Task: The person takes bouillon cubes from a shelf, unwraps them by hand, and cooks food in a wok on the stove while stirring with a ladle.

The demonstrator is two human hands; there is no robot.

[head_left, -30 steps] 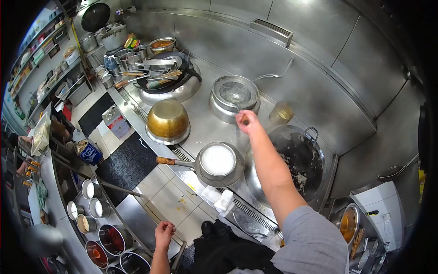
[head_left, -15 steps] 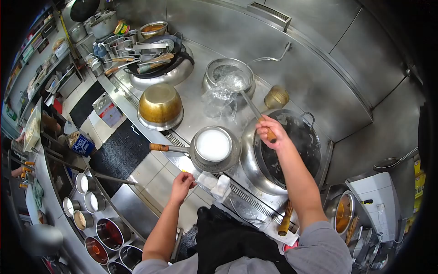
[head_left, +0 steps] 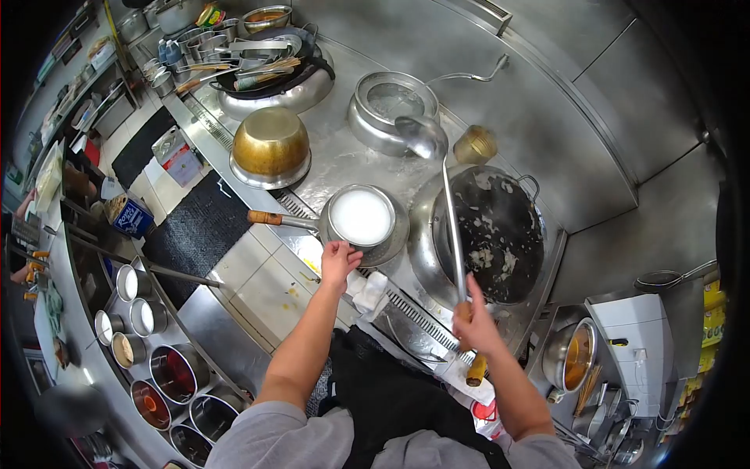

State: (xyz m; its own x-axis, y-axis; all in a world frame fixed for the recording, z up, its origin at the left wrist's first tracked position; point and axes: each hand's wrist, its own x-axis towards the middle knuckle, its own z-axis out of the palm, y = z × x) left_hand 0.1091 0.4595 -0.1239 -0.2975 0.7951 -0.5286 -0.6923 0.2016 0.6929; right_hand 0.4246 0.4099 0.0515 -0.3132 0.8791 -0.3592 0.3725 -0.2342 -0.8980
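My right hand (head_left: 478,327) is closed around the wooden handle of a long steel ladle (head_left: 451,211). The ladle's bowl hangs between the metal pot (head_left: 383,137) and a brass-coloured cup (head_left: 475,145). Under the ladle's shaft is the side of a wide wok (head_left: 500,262), dark inside with pale scraps. My left hand (head_left: 341,263) has its fingers curled at the near rim of a round bowl of white contents (head_left: 362,216); how firmly they grip is hard to see. That bowl sits inside a wooden-handled pan or strainer (head_left: 394,242).
An upturned golden pot (head_left: 271,144) rests on a metal base to the left. Utensils crowd a wok at the back. Several seasoning containers (head_left: 173,372) line the left counter. A pot of orange liquid (head_left: 579,358) stands at right. White cloths (head_left: 369,292) lie on the front edge.
The ladle has come out of the pot at the back, and my right hand has drawn down toward me with it. My left hand has moved up to the bowl of white contents.
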